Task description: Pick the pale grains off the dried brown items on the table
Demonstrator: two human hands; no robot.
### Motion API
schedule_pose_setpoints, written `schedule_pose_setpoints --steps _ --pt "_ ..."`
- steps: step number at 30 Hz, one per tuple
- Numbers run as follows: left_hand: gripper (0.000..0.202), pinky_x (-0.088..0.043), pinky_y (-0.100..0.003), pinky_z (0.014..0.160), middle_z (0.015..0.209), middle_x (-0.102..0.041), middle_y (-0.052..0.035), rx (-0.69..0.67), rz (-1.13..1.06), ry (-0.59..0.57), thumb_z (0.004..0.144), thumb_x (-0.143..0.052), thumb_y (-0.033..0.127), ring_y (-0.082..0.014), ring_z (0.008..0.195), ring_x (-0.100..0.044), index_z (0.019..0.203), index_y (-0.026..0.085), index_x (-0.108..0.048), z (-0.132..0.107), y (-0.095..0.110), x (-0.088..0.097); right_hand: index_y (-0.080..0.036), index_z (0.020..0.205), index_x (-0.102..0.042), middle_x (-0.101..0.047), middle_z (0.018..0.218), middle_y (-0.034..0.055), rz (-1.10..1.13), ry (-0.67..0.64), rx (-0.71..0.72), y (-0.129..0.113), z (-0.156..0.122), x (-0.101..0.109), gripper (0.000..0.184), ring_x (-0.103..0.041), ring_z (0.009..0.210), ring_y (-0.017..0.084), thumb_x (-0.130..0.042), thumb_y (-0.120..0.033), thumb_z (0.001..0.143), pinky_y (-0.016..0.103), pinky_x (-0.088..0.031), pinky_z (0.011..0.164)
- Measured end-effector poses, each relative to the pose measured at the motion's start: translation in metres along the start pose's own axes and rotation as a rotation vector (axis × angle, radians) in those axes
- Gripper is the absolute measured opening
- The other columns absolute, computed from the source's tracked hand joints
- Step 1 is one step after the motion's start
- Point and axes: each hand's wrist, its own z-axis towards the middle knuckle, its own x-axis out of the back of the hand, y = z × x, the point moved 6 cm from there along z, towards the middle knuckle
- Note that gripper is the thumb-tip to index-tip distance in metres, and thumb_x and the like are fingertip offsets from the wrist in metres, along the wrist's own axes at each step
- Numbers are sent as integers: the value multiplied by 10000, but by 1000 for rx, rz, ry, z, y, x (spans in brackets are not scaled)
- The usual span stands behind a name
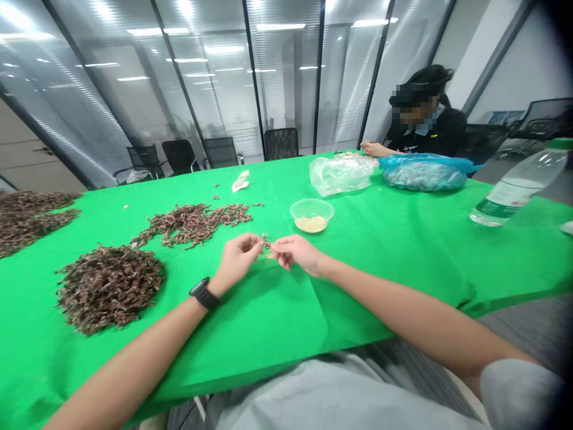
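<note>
My left hand (239,258) and my right hand (296,253) meet close together over the green cloth, both with fingers pinched. Between their fingertips is a small brown dried plant piece (267,241), too small to name exactly. A few yellowish bits (268,255) lie on the cloth just beneath it. Beyond my right hand stands a clear plastic bowl (312,210) with pale yellow grains in its bottom. Left of my hands spreads a loose heap of brown dried pieces (194,224), and nearer me is a taller, rounder pile (110,288) of the same kind.
More dried material (31,221) lies at the far left. Across the table are a clear plastic bag (341,174), a blue bag (425,172) and a scrap of paper (240,181). A water bottle (514,190) stands at right. A person (425,119) sits at the far right.
</note>
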Motion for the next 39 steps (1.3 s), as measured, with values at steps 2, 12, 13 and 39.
schedule_pose_setpoints --steps 2,12,13,39 --pt "258 -419 -232 565 660 -627 -8 189 -246 -75 841 -717 402 -106 553 -516 789 156 -660 0 -10 -8 -165 645 -606 -582 500 -18 -177 32 79 -2 0 0 359 -475 420 85 -679 -444 859 218 -367 453" --pt "283 -360 -194 514 633 -570 14 308 -381 -132 818 -727 389 -66 522 -453 746 141 -612 -4 -14 -17 -161 657 -616 -598 511 -15 -223 27 81 1 -1 -5 315 -487 424 87 -643 -388 873 221 -379 464" --pt "272 -360 -205 513 621 -570 16 246 -281 -107 839 -702 394 -77 517 -457 765 150 -607 -3 -12 -14 -160 657 -613 -597 511 -12 -136 13 37 3 -1 -5 323 -486 418 89 -657 -407 860 223 -376 452" --pt "290 -423 -202 554 709 -632 -8 319 -524 -140 801 -777 394 -69 560 -512 790 134 -647 -2 -15 -18 -172 649 -590 -561 544 -26 -565 88 304 -11 -6 -5 319 -437 504 89 -593 -349 914 240 -321 539"
